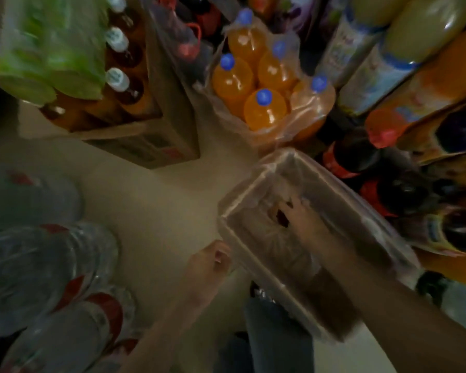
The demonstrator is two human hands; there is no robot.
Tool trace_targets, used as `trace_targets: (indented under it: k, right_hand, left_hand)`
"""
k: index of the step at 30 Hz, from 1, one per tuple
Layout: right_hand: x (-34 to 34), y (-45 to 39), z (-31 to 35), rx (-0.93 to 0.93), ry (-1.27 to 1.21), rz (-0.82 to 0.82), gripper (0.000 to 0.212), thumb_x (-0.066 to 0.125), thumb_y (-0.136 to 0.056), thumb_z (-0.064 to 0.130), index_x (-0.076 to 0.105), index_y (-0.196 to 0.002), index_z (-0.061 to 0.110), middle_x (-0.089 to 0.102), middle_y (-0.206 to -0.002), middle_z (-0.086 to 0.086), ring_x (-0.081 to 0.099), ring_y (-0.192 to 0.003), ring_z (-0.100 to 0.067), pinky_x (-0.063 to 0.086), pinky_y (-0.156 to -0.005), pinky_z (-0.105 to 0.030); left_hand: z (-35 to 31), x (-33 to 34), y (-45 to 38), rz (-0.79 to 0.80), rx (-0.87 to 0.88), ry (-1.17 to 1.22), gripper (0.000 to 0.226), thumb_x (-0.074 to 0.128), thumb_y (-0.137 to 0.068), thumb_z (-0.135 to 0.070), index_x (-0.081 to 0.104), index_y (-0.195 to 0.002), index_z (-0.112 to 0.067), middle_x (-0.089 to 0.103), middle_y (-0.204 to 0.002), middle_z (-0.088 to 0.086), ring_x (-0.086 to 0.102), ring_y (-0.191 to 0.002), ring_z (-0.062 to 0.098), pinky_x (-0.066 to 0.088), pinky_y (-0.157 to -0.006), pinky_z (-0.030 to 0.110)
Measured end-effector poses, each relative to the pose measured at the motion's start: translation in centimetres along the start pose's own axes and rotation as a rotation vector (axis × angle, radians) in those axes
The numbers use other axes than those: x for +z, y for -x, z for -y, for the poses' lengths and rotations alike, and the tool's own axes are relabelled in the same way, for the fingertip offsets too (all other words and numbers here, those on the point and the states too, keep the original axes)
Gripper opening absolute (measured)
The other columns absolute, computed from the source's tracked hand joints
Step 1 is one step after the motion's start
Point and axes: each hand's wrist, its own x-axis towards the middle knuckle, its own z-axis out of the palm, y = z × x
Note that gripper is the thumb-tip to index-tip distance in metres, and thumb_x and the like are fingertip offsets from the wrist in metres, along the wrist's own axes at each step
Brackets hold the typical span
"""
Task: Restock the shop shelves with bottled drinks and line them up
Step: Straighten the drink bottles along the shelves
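On the floor by the shelves, the wrap (pixel 301 211) of a drinks pack looks nearly empty: thin, clear, limp film that will likely crumple and slip, best taken at its rim. The left hand (pixel 213 258) pinches that rim; the right hand (pixel 304 214) reaches inside, grip unclear. The orange bottles (pixel 264 109), blue-capped, probably heavy, stand in torn film just beyond.

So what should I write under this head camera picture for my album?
Right hand reaching into a plastic-wrapped tray, left hand gripping its edge, beside a pack of orange drink bottles.
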Motion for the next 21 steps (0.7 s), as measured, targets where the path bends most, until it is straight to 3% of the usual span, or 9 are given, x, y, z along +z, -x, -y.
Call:
trace_targets:
  k: [2, 4, 8, 10, 12, 14, 17, 21]
  right_hand:
    - [-0.5, -0.1, 0.0, 0.003, -0.113, -0.04, 0.044, 0.057, -0.086, 0.011, 0.044, -0.129, 0.013, 0.033, -0.137, -0.014, 0.042, -0.123, -0.033, 0.04, -0.1, -0.041]
    - [-3.0, 1.4, 0.0, 0.047, -0.28, -0.089, 0.033, 0.066, -0.079, 0.015, 0.056, -0.11, 0.008, 0.049, -0.123, -0.014, 0.052, -0.111, -0.032, 0.043, -0.089, -0.035]
    - [-14.0, 7.9, -0.2, -0.024, -0.419, -0.176, 0.027, 0.075, -0.071, 0.024, 0.067, -0.09, 0.008, 0.068, -0.095, -0.014, 0.062, -0.093, -0.027, 0.045, -0.073, -0.031]
    - [-21.5, 12.8, -0.3, -0.139, -0.433, -0.184, 0.022, 0.076, -0.071, 0.02, 0.07, -0.088, 0.008, 0.07, -0.084, -0.007, 0.063, -0.08, -0.01, 0.044, -0.065, -0.016]
    - [-29.6, 18.7, 0.3, -0.266, -0.439, -0.187, 0.011, 0.074, -0.072, 0.011, 0.07, -0.082, 0.01, 0.066, -0.065, -0.002, 0.057, -0.057, 0.005, 0.036, -0.052, -0.004]
    - [-37.5, 25.4, 1.1, -0.324, -0.409, -0.208, 0.009, 0.072, -0.071, 0.015, 0.068, -0.078, 0.019, 0.065, -0.059, -0.006, 0.056, -0.047, 0.0, 0.038, -0.048, -0.009]
    - [-46.6, 36.2, 1.6, -0.367, -0.398, -0.337, 0.005, 0.071, -0.072, 0.018, 0.068, -0.077, 0.018, 0.061, -0.049, 0.009, 0.052, -0.043, 0.0, 0.039, -0.046, -0.014]
    - [-53.0, 50.9, 0.4, -0.312, -0.552, -0.554, 0.008, 0.068, -0.08, 0.013, 0.067, -0.076, 0.006, 0.055, -0.039, 0.004, 0.044, -0.03, -0.007, 0.034, -0.036, -0.014]
  left_hand:
    - [1.0, 0.3, -0.4, -0.001, -0.007, 0.043, 0.009, 0.052, -0.084, -0.028, 0.06, -0.086, -0.024, 0.068, -0.087, 0.006, 0.066, -0.082, 0.021, 0.05, -0.076, 0.03]
    - [0.2, -0.3, 0.3, 0.04, -0.011, 0.041, 0.008, 0.054, -0.086, -0.019, 0.054, -0.087, -0.027, 0.066, -0.088, 0.004, 0.063, -0.077, 0.017, 0.048, -0.073, 0.024]
    - [-5.8, -4.8, 4.0, 0.108, 0.124, 0.056, 0.032, 0.055, -0.086, -0.003, 0.05, -0.104, -0.029, 0.061, -0.098, -0.003, 0.06, -0.086, 0.001, 0.04, -0.069, 0.003]
    - [-10.8, -8.2, 7.0, 0.152, 0.213, 0.096, 0.042, 0.057, -0.086, 0.0, 0.045, -0.12, -0.023, 0.055, -0.1, -0.01, 0.054, -0.083, -0.013, 0.035, -0.067, -0.004]
    - [-15.8, -11.4, 10.4, 0.188, 0.313, 0.095, 0.064, 0.066, -0.08, -0.004, 0.035, -0.135, -0.016, 0.048, -0.115, -0.008, 0.05, -0.104, -0.004, 0.033, -0.081, -0.003]
    - [-20.6, -14.3, 14.6, 0.241, 0.463, 0.096, 0.085, 0.075, -0.071, -0.008, 0.026, -0.141, -0.01, 0.041, -0.129, -0.004, 0.043, -0.118, 0.0, 0.032, -0.101, 0.009]
    - [-26.9, -17.1, 22.3, 0.322, 0.608, 0.106, 0.072, 0.064, -0.074, 0.017, 0.03, -0.134, -0.004, 0.049, -0.116, -0.004, 0.053, -0.086, -0.018, 0.041, -0.085, 0.002]
    - [-33.9, -18.8, 33.3, 0.198, 0.77, 0.13, 0.058, 0.073, -0.073, 0.002, 0.044, -0.118, -0.02, 0.057, -0.108, -0.009, 0.055, -0.096, -0.003, 0.039, -0.078, 0.0]
